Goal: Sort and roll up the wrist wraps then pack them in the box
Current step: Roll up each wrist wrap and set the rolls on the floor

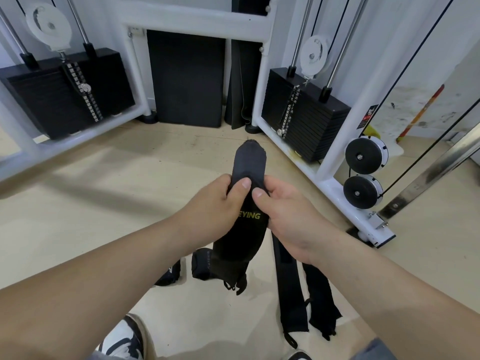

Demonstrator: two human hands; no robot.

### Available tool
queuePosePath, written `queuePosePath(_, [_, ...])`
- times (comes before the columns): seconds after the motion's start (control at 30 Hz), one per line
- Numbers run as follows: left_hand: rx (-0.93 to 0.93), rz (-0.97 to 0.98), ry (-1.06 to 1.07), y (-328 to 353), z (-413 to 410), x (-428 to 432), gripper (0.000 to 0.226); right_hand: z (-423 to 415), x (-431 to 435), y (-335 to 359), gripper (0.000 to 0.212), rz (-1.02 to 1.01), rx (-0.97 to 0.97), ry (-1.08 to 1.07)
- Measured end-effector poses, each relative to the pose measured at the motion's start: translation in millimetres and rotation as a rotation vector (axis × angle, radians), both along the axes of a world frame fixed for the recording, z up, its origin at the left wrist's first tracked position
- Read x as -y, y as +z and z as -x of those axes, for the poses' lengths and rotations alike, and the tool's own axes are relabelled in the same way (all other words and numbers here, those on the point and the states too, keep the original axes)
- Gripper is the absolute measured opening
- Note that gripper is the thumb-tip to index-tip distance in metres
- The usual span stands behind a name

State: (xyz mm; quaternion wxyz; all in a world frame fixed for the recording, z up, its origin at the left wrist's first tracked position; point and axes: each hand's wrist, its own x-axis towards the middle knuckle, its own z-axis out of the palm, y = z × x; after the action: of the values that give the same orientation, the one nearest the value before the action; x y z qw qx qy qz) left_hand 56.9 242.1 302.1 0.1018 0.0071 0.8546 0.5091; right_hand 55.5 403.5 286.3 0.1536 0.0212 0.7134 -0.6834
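Observation:
A black wrist wrap (248, 227) with yellow lettering is held up above the floor, its far end sticking up past my fingers and its near end hanging down with a loop. My left hand (215, 203) and my right hand (283, 211) both pinch it side by side near its upper part. Two more black wraps (288, 287) lie unrolled flat on the floor below my right wrist. Two rolled wraps (202, 266) sit on the floor under my left wrist, one partly hidden by my forearm. No box is in view.
A white cable machine frame (327, 175) with black weight stacks (306, 120) stands at left and right. Black pads (185, 76) lean against the back wall. My shoes (124, 339) show at the bottom edge on the beige floor.

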Motion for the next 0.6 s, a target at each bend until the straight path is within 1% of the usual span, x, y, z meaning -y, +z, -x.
queuePosePath(0.07, [0.032,0.008,-0.037,-1,-5,-4,0.039,0,1,0,0.030,-0.006,0.013,0.001])
queuePosePath(0.17, [0.059,-0.013,-0.076,1,-4,-2,0.036,0,2,0,0.029,-0.019,0.017,-0.002])
queuePosePath(0.23, [0.093,-0.078,-0.081,4,-4,-2,0.030,1,4,1,0.028,-0.017,0.012,-0.055])
queuePosePath(0.33, [0.123,-0.137,-0.058,0,-4,-6,0.021,7,6,5,0.028,0.006,0.049,-0.196])
queuePosePath(0.4, [0.175,-0.140,-0.090,-5,-7,-7,0.023,12,4,12,0.028,0.086,0.092,-0.322])
queuePosePath(0.47, [0.236,-0.129,-0.169,-13,-9,-7,0.035,16,-1,19,0.026,0.176,0.135,-0.447])
queuePosePath(0.53, [0.287,-0.112,-0.222,-16,-12,-7,0.044,17,-5,21,0.026,0.235,0.168,-0.509])
queuePosePath(0.6, [0.295,-0.084,-0.243,-19,-12,-8,0.040,17,-8,21,0.027,0.251,0.183,-0.539])
